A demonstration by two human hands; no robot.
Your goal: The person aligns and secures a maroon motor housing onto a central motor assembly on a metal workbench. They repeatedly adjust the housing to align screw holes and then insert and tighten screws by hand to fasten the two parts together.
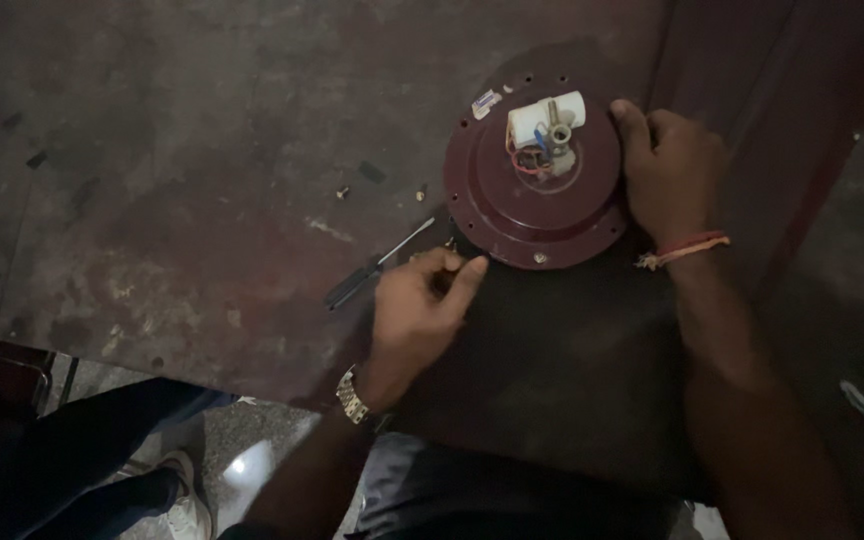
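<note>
1. Mostly, dim light blurs the small parts: my left hand [420,305] lies near the lower left rim of the round maroon motor housing [537,170], thumb and forefinger pressed together in a pinch, but whatever sits between those fingers is too small and dark to make out
2. My right hand [670,170] covers the housing's right edge, fingers curled over the rim and gripping it, thumb on top; the rim under the palm is hidden
3. At the middle of the housing stands a short metal shaft stub [558,132] beside a white block [542,118] with red and blue wires [529,158]; where the wires end I cannot tell
4. A screwdriver [377,265] lies on the tabletop just left of my left hand, its dark handle fading into the shadow and its tip pointing toward the housing
5. Two small screws [342,192] lie apart on the tabletop left of the housing; a tiny bright bit beside my left thumb may be another, but it is unclear
6. A wristwatch [352,397] shows on my left wrist and a red thread band [687,247] on my right; both forearms are cut off by the bottom edge
7. The tabletop [172,200] is worn, stained, dark reddish metal with scuffed pale patches; its right part is lost in shadow
8. Lower left, past the tabletop's edge, a speckled floor [242,450] shows, with a person's dark trouser leg and pale shoe [187,500], cut off by the frame
</note>
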